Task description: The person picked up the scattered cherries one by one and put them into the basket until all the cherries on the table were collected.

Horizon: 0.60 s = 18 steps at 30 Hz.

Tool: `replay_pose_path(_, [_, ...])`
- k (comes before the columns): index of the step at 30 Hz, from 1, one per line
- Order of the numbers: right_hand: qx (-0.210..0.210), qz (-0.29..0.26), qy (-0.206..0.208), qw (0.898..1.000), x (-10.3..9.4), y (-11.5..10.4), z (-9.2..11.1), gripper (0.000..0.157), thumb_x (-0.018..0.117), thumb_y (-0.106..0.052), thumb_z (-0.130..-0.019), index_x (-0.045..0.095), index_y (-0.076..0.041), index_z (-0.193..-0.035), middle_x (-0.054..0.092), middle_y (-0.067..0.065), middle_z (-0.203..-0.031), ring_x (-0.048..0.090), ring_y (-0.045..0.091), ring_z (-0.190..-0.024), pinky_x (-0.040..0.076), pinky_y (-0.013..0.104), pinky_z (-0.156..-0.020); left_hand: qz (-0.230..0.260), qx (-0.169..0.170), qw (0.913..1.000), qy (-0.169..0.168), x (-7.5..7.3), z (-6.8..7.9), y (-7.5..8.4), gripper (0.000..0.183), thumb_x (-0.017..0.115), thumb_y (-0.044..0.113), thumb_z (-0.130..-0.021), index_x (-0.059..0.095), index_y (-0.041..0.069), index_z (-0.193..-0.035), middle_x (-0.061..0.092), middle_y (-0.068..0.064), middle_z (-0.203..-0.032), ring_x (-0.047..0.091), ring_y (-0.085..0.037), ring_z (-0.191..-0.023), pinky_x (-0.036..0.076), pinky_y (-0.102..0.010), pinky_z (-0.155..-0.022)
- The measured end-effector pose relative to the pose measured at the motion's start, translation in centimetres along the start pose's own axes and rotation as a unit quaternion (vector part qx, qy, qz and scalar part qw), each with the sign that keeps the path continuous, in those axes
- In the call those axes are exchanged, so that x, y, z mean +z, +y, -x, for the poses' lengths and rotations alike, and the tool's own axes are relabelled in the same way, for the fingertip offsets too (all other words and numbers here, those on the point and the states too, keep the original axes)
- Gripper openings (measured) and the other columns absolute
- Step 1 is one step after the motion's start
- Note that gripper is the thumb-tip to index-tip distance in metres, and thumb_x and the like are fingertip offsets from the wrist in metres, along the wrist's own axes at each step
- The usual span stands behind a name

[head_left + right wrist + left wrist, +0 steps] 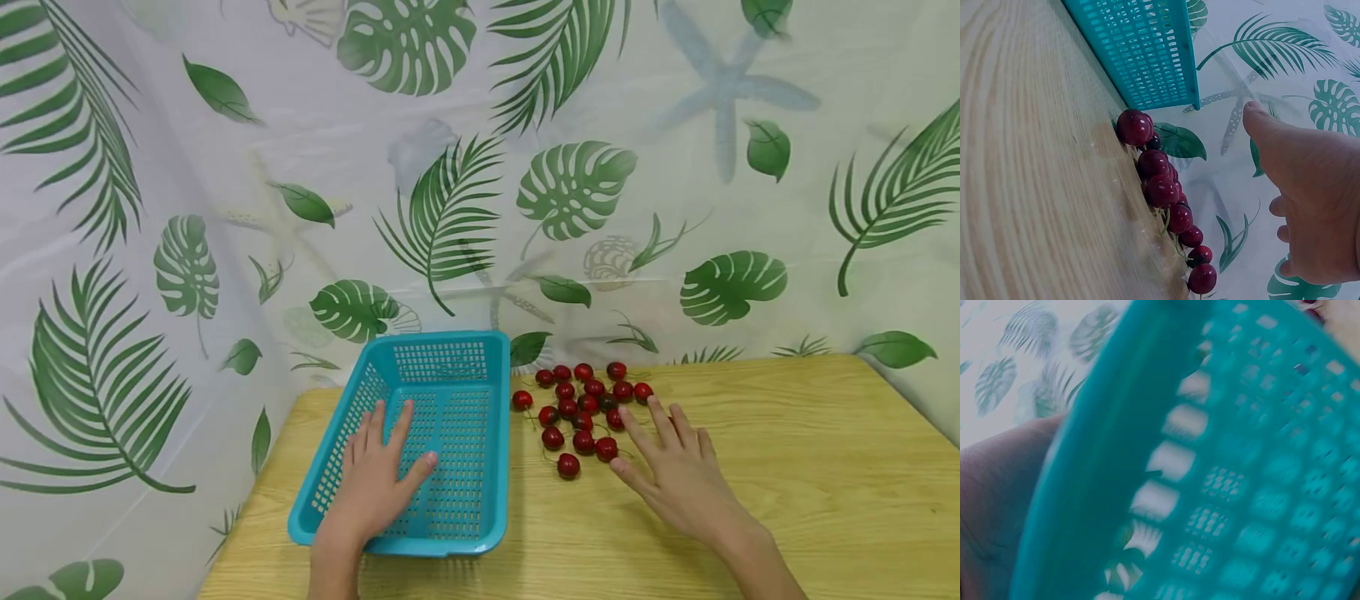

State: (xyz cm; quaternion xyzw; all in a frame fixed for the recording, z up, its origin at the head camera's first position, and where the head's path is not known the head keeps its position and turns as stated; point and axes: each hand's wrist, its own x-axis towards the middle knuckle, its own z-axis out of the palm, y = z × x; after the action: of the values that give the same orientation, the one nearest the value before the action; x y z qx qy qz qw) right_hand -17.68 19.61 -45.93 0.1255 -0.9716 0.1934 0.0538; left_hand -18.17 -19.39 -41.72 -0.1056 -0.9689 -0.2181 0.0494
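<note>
A blue plastic basket (pixel 498 467) with perforated sides stands on the left part of the table, with nothing lying in it. My left hand (pixel 375 483) hovers over the basket, its fingers spread and holding nothing. To the basket's right lies a loose cluster of dark red cherries (pixel 583 442), some with thin stems. My right hand (pixel 682 479) is just right of the cherries, fingers spread, also holding nothing. In the right wrist view this hand (pixel 1316 194) is raised above the tabletop. The left wrist view shows the basket's wall (pixel 1147 425) close up, with part of the hand (pixel 997 506) beyond its rim.
The wooden table (pixel 825 475) reaches from the basket to the far right. Behind it and along the left hangs a white cloth (pixel 465 108) printed with green leaves, shells and starfish.
</note>
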Motion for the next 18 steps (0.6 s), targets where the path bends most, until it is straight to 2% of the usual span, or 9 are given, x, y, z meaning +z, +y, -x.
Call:
replay_pose_path(5, [0.002,-0.007,0.0,1.0,-0.1,0.0,0.1,0.075,0.042,-0.057,-0.1,0.024,-0.015,-0.159,0.008,0.028,-0.162,0.005,0.054,-0.145,0.009,0.076,-0.104,0.032,-0.024,0.9981,0.047,-2.1,0.5,-2.6,0.074,0.046,0.053,-0.101,0.016,0.021,-0.161,0.005,-0.024,-0.163,0.004,-0.048,-0.148,0.007,-0.07,-0.11])
replay_pose_path(12, [0.007,-0.016,-0.01,1.0,0.3,0.1,0.2,0.073,0.043,-0.056,-0.1,0.022,-0.019,-0.159,0.007,0.028,-0.162,0.004,0.055,-0.145,0.008,0.079,-0.101,0.048,-0.101,0.9875,0.111,-5.0,2.4,-6.5,0.07,0.043,0.045,-0.104,0.017,0.012,-0.16,0.011,-0.032,-0.159,0.013,-0.058,-0.141,0.015,-0.075,-0.103])
replay_pose_path(15, [0.007,-0.017,-0.01,1.0,0.3,0.0,0.2,0.072,0.044,-0.055,-0.1,0.023,-0.019,-0.159,0.007,0.029,-0.161,0.004,0.055,-0.144,0.008,0.079,-0.101,0.069,-0.141,0.9806,0.117,-5.7,3.2,-8.2,0.069,0.041,0.042,-0.105,0.016,0.008,-0.159,0.014,-0.034,-0.157,0.016,-0.06,-0.139,0.016,-0.076,-0.102])
replay_pose_path(18, [0.007,-0.022,-0.013,1.0,0.3,-0.1,0.2,0.07,0.045,-0.053,-0.101,0.026,-0.018,-0.158,0.008,0.03,-0.161,0.005,0.056,-0.144,0.008,0.079,-0.101,0.102,-0.173,0.9747,0.099,-6.1,4.0,-10.1,0.066,0.04,0.038,-0.106,0.02,0.001,-0.156,0.019,-0.036,-0.154,0.018,-0.058,-0.139,0.019,-0.072,-0.105])
